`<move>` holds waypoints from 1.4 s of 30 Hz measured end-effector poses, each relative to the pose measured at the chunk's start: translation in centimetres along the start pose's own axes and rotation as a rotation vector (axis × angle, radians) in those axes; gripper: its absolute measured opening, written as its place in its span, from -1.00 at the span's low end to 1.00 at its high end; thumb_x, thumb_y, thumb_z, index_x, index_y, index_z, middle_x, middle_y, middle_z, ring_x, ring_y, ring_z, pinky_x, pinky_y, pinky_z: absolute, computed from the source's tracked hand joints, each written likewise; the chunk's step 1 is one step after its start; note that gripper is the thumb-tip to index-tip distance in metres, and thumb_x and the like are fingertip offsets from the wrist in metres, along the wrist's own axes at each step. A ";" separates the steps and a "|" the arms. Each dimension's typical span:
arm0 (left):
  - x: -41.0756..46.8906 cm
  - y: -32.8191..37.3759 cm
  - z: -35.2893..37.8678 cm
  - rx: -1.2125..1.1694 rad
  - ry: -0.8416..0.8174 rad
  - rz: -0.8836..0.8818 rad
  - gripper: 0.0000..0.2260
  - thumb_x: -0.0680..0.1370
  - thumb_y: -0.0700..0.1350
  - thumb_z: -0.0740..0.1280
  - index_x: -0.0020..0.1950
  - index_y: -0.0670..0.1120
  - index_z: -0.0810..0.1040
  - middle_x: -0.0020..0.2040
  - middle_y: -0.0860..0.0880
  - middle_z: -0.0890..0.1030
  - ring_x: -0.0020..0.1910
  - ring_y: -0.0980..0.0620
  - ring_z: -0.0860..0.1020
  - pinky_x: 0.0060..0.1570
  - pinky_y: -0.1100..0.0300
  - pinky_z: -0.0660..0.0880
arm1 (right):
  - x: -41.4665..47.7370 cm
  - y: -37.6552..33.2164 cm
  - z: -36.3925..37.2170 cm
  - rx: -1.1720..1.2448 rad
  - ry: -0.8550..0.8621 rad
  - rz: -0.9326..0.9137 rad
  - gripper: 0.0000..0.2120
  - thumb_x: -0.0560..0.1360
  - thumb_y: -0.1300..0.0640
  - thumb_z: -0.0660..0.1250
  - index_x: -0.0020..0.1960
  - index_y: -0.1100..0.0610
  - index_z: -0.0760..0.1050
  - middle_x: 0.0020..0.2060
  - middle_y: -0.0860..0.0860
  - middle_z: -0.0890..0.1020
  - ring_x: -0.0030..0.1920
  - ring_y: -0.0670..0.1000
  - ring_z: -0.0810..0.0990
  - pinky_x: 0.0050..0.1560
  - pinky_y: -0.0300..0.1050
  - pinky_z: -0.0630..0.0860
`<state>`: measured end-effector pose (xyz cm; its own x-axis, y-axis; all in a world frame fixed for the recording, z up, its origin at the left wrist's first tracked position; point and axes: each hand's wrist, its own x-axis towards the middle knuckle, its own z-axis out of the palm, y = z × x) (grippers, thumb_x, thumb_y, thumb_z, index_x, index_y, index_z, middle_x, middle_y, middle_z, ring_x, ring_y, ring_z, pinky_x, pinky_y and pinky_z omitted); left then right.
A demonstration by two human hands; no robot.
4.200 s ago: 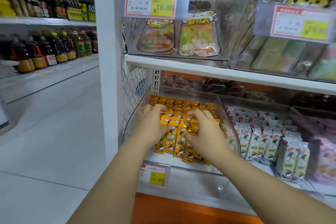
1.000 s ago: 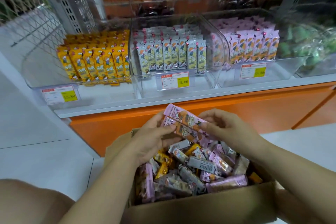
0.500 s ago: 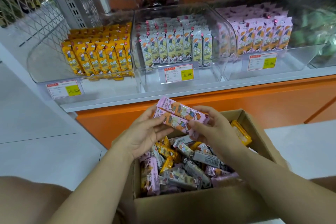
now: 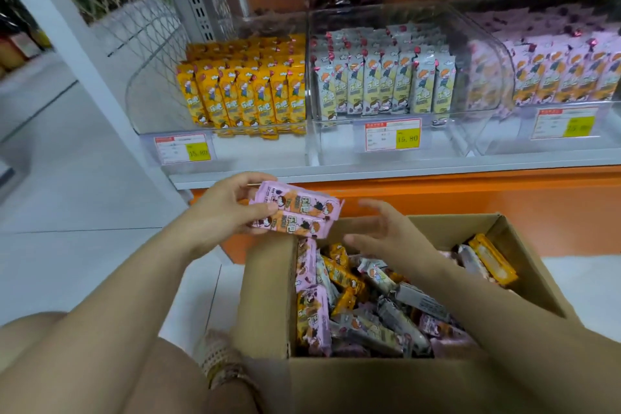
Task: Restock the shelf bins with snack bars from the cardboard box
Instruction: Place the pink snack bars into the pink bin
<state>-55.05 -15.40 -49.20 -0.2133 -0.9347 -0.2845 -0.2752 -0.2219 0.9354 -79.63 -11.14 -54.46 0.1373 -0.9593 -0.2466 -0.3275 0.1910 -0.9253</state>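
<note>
Pink-wrapped snack bars (image 4: 295, 212), two stacked, sit pinched in the left hand (image 4: 221, 212) just above the far left corner of the cardboard box (image 4: 353, 386), thumb and curled fingers gripping their left ends. The right hand (image 4: 389, 235) hovers over the box's far edge, fingers loosely spread, holding nothing. Loose mixed bars (image 4: 369, 306) fill the box. Along the shelf's (image 4: 369, 171) front edge stand clear bins (image 4: 443, 138): yellow packs (image 4: 242, 91) left, grey packs (image 4: 386, 84) middle, pink packs (image 4: 554, 77) right.
</note>
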 end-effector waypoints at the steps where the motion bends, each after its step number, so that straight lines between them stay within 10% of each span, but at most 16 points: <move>1: -0.3 -0.3 -0.8 0.046 0.028 0.003 -0.74 0.50 -0.29 0.37 0.10 0.00 0.52 0.06 -0.11 0.60 -0.11 0.04 0.62 -0.27 0.24 0.60 | 0.5 0.9 0.7 -0.056 -0.039 0.050 -0.42 0.45 0.09 0.43 0.40 0.04 0.29 0.15 -0.06 0.56 0.04 -0.09 0.59 0.08 -0.06 0.59; 15: 0.6 -4.1 -2.4 0.224 0.061 -0.004 -0.71 0.50 -0.26 0.40 0.16 -0.01 0.48 -0.06 -0.01 0.56 -0.17 0.11 0.59 -0.33 0.30 0.55 | 4.0 7.3 10.4 -0.483 -0.188 0.254 -0.43 0.41 0.14 0.46 0.34 0.15 0.32 -0.11 0.00 0.53 -0.06 0.00 0.52 -0.11 -0.16 0.48; 24: -0.3 -2.5 -1.4 0.280 0.025 0.050 -0.70 0.49 -0.21 0.42 0.15 0.04 0.47 -0.02 -0.01 0.57 -0.08 0.06 0.60 -0.30 0.28 0.57 | 1.4 1.4 2.3 -0.438 -0.082 0.128 -0.76 0.40 0.08 0.46 0.04 0.01 0.54 -0.09 -0.01 0.62 -0.14 -0.04 0.56 -0.16 -0.16 0.48; 34: -2.4 4.9 3.4 0.128 0.109 0.264 -0.72 0.47 -0.15 0.44 0.07 0.13 0.47 0.05 -0.02 0.58 -0.04 0.02 0.61 -0.02 0.01 0.60 | -5.5 -2.7 -5.3 0.368 0.417 0.073 -0.77 0.43 0.33 0.38 -0.36 0.15 0.45 -0.46 0.09 0.48 -0.42 0.01 0.44 -0.41 -0.20 0.38; 37: -3.2 8.2 5.9 -0.100 0.184 0.358 -0.75 0.51 -0.20 0.39 0.07 0.09 0.46 0.08 -0.03 0.56 0.01 0.03 0.60 -0.08 0.10 0.62 | -6.9 -5.7 -5.2 0.789 0.380 0.041 -0.82 0.46 0.42 0.29 -0.24 0.20 0.39 -0.32 0.15 0.53 -0.30 0.03 0.54 -0.32 -0.18 0.52; 42: -4.0 12.0 10.1 -0.442 0.177 0.375 -0.73 0.52 -0.26 0.35 0.16 -0.04 0.41 0.07 -0.05 0.59 -0.10 0.11 0.62 -0.18 0.15 0.61 | -7.7 -10.5 -5.2 0.797 0.293 -0.118 -0.56 0.46 0.41 0.32 0.21 0.03 0.31 -0.04 0.22 0.62 -0.13 0.06 0.63 -0.02 -0.01 0.58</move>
<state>-66.92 -11.51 -38.98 -0.0512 -0.9951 0.0851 0.2124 0.0725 0.9745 -82.09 -6.80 -41.31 -0.1537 -0.9762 -0.1530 0.4436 0.0702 -0.8935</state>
